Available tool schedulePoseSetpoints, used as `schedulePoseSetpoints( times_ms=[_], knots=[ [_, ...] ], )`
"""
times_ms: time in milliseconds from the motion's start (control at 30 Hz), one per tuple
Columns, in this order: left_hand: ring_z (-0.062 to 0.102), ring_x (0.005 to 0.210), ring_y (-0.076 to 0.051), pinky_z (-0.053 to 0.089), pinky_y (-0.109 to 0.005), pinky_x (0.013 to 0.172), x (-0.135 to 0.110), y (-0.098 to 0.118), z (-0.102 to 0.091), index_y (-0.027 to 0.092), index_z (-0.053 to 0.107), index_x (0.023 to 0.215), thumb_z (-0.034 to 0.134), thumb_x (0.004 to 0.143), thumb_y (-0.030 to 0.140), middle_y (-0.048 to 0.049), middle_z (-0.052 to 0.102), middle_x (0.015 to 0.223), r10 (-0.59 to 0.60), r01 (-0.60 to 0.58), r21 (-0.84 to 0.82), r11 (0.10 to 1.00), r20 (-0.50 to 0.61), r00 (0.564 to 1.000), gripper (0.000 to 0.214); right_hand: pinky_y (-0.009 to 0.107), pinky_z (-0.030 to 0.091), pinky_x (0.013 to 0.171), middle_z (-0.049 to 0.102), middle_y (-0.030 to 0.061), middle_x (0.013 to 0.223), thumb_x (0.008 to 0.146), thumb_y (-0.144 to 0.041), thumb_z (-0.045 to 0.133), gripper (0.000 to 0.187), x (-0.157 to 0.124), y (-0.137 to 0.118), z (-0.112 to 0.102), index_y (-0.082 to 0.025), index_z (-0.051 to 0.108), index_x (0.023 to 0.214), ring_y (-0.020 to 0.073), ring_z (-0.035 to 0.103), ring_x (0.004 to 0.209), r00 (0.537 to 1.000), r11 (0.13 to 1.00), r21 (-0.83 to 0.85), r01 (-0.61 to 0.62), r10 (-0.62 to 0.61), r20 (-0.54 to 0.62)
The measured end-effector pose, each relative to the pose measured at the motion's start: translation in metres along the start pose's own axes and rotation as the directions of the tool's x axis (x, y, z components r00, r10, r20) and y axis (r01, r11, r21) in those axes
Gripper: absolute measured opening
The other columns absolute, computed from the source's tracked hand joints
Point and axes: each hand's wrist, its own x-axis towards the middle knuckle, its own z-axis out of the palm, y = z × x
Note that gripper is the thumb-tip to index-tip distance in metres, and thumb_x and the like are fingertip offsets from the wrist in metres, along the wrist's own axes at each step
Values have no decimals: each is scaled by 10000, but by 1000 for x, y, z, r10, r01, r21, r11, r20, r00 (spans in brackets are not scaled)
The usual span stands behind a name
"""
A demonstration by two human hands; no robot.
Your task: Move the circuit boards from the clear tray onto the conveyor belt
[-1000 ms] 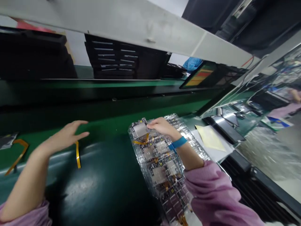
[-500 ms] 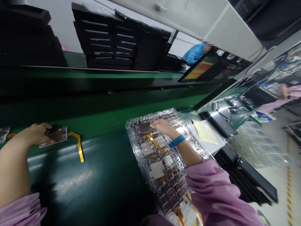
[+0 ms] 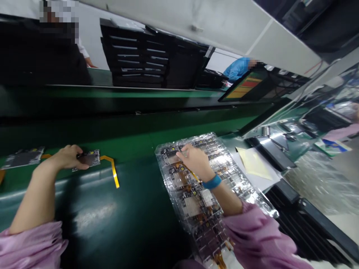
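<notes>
A person in pink sleeves works at a dark green worktop [image 3: 134,209]. A clear blister tray [image 3: 246,190] of circuit boards lies along the worktop's right edge. The right hand [image 3: 196,161] reaches to the tray's far-left pocket, fingers pinched over a board [image 3: 171,157]. Whether they grip it is hard to tell through the glare.

On the green belt along the worktop's far edge, the left hand [image 3: 66,157] has its fingers curled on a laid-out board [image 3: 91,158] with an orange ribbon [image 3: 113,170]. Another board [image 3: 24,157] lies to its left.

This looks like the boards being moved from tray to belt. Lifting the next one cleanly calls for freeing its ribbon.

A second earlier the left hand was spread open above the belt. The right hand has stayed at the same pocket.
</notes>
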Motion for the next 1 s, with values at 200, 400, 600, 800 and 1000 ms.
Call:
schedulePoseSetpoints(
  times_ms=[200, 400, 600, 800, 1000],
  knots=[
    [591, 1120, -329, 454, -333, 940, -6, 15, -11, 86, 614, 1241, 778, 640, 429, -178, 617, 1214, 144, -144, 25, 989, 15, 989, 710, 269, 348, 525, 586, -40, 654, 1004, -342, 586, 129, -38, -32, -22, -228, 634, 1041, 164, 578, 582, 944, 904, 274, 328, -326, -56],
    [690, 830, -288, 466, -325, 724, -42, 63, -35, 210, 617, 1125, 464, 921, 437, -86, 713, 908, 226, -239, -62, 969, -175, 958, 341, 266, 485, 559, 692, 14, 1012, 1012, -313, 595, 162, -51, -59, -29, -227, 681, 1119, 136, 623, 645, 864, 759, 412, 504, -445, -236],
    [677, 713, -222, 479, -295, 678, -124, 147, -36, 263, 572, 1110, 479, 964, 530, -6, 706, 818, 465, -556, -374, 742, -310, 829, 318, 316, 600, 820, 685, 32, 1220, 1000, -318, 661, 223, -48, -66, -16, -235, 711, 1201, 199, 694, 940, 805, 675, 453, 582, -397, -442],
    [701, 789, -184, 506, -251, 643, -173, 173, -13, 289, 557, 1190, 513, 969, 546, -8, 732, 1010, 508, -654, -498, 570, -412, 757, 342, 257, 554, 723, 743, -18, 844, 921, -202, 753, 91, -53, -61, -35, -221, 765, 833, 161, 695, 769, 872, 625, 609, 489, -355, -336],
    [643, 1133, -285, 552, -395, 863, -136, 138, -39, 342, 514, 1341, 482, 923, 637, -22, 637, 1315, 394, -573, -264, 776, -506, 767, 513, 258, 518, 669, 725, 0, 792, 967, -237, 605, 234, -17, 33, -72, -199, 759, 796, 154, 666, 712, 962, 785, 582, 211, -271, 16]
  ],
)
